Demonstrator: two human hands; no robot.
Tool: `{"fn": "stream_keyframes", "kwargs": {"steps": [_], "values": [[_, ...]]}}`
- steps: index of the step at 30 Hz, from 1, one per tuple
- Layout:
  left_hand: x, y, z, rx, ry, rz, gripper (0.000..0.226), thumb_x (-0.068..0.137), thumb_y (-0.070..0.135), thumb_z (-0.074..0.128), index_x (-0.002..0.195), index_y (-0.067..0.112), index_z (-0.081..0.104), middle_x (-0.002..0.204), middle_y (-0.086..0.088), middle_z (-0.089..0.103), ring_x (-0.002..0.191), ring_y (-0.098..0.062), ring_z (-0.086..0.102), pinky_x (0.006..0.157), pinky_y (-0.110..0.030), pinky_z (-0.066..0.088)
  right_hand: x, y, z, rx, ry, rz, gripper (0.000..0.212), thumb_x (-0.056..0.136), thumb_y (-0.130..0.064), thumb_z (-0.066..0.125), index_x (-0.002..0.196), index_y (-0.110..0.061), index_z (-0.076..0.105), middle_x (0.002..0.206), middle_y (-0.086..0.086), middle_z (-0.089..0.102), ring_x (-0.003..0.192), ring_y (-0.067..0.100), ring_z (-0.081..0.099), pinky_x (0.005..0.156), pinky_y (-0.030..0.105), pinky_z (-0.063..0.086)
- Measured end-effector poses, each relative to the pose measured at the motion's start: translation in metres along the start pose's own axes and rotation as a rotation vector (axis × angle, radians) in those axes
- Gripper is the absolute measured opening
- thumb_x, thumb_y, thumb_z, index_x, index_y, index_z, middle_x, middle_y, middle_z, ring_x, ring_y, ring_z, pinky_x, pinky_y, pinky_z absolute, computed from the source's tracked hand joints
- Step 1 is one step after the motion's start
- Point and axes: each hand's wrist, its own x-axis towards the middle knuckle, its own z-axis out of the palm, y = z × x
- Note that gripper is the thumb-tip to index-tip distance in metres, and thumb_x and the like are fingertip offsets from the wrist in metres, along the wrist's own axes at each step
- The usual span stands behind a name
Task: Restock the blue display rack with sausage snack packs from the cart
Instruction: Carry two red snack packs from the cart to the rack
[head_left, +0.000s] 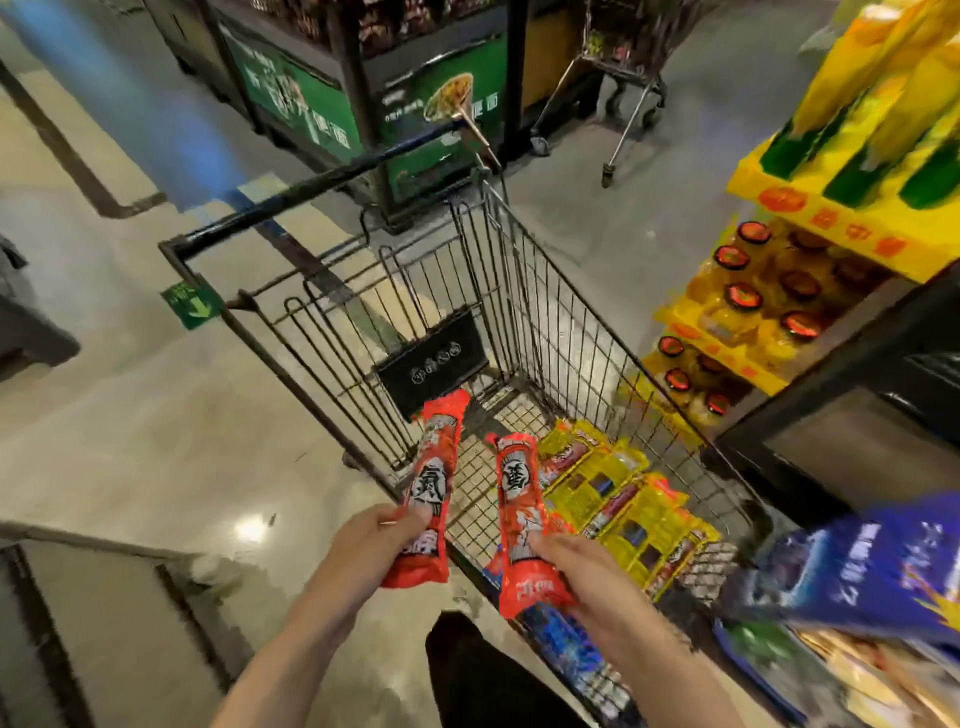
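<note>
the left hand (363, 540) has its grip clenched round the near end of a red sausage snack pack (434, 488), thumb across the wrapper, with the pack's far end tilted up over the near left corner of the wire cart (524, 291). the right hand (576, 566) grasps a second red pack (519, 514) the same way, near its lower end, and this one rises roughly upright over the cart's near edge. the two packs stand side by side, near each other but apart.

inside the cart, along its right wall toward the near right corner, lies a heap of yellow sausage packs (618, 499), some overlapping. a black plastic flap (431, 358) hangs at the cart's far end below the handle bar (311, 182).

the blue display rack (852, 566) sits at the lower right, blurred, just beside the cart's near right corner. beyond it stands a yellow shelf of red-capped oil bottles (753, 306). a green-panelled stand (374, 98) and another cart (623, 67) are on the floor further off.
</note>
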Motion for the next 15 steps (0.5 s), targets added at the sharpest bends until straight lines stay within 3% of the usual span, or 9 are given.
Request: {"fn": "stream_keyframes", "kwargs": {"steps": [1,4,7,9,12,14,15], "values": [[0.015,0.008,-0.002,0.01,-0.007,-0.015,0.024,0.086,0.034,0.064,0.096,0.012,0.064,0.07,-0.001,0.074,0.059,-0.01,0.069,0.053,-0.018,0.049,0.014,-0.006,0.004,-0.003,0.013,0.0,0.021,0.089,-0.019,0.064,0.098,0.0,0.068,0.092,0.019,0.072,0.086,0.035,0.069,0.08,0.041,0.056],[0.062,0.029,-0.004,0.022,-0.049,-0.066,0.017,0.089,0.022,0.062,0.09,0.006,0.067,0.064,-0.001,0.071,0.049,-0.006,0.065,0.045,-0.013,0.046,0.053,-0.025,0.017,-0.065,0.068,0.031,0.012,0.087,-0.015,0.066,0.085,-0.004,0.07,0.074,0.012,0.072,0.062,0.022,0.066,0.069,0.032,0.055],[0.106,0.04,0.007,-0.019,-0.077,-0.117,0.013,0.088,0.011,0.061,0.079,0.005,0.067,0.058,0.0,0.068,0.045,-0.004,0.061,0.044,-0.013,0.045,0.092,-0.041,0.026,-0.166,0.12,0.069,0.024,0.087,-0.019,0.066,0.098,0.002,0.068,0.082,0.015,0.07,0.061,0.018,0.063,0.062,0.025,0.052],[0.132,0.033,0.018,-0.046,-0.079,-0.18,0.017,0.086,0.005,0.061,0.07,0.01,0.064,0.067,-0.009,0.068,0.047,-0.008,0.061,0.048,-0.018,0.048,0.113,-0.051,0.03,-0.233,0.15,0.1,0.03,0.089,-0.018,0.064,0.109,0.006,0.063,0.084,0.015,0.069,0.063,0.02,0.06,0.051,0.017,0.048],[0.172,0.006,0.037,-0.165,-0.034,-0.347,0.004,0.078,0.006,0.068,0.075,0.008,0.066,0.07,-0.011,0.067,0.056,-0.019,0.063,0.056,-0.027,0.054,0.145,-0.062,0.034,-0.417,0.168,0.12,0.032,0.093,-0.009,0.057,0.114,0.016,0.056,0.094,0.022,0.066,0.073,0.027,0.057,0.04,0.014,0.039],[0.201,-0.016,0.049,-0.259,-0.004,-0.467,0.04,0.059,0.02,0.082,0.091,0.001,0.068,0.077,-0.013,0.07,0.068,-0.025,0.068,0.063,-0.041,0.059,0.174,-0.067,0.038,-0.526,0.148,0.116,0.028,0.092,-0.006,0.059,0.113,0.013,0.059,0.092,0.017,0.063,0.073,0.017,0.063,0.048,0.016,0.043],[0.213,-0.027,0.056,-0.311,0.014,-0.512,0.043,0.058,0.019,0.083,0.092,0.0,0.065,0.08,-0.015,0.069,0.072,-0.028,0.067,0.062,-0.041,0.059,0.192,-0.066,0.038,-0.585,0.129,0.098,0.026,0.09,-0.006,0.061,0.11,0.01,0.062,0.084,0.012,0.062,0.064,0.007,0.063,0.056,0.02,0.049]]}}
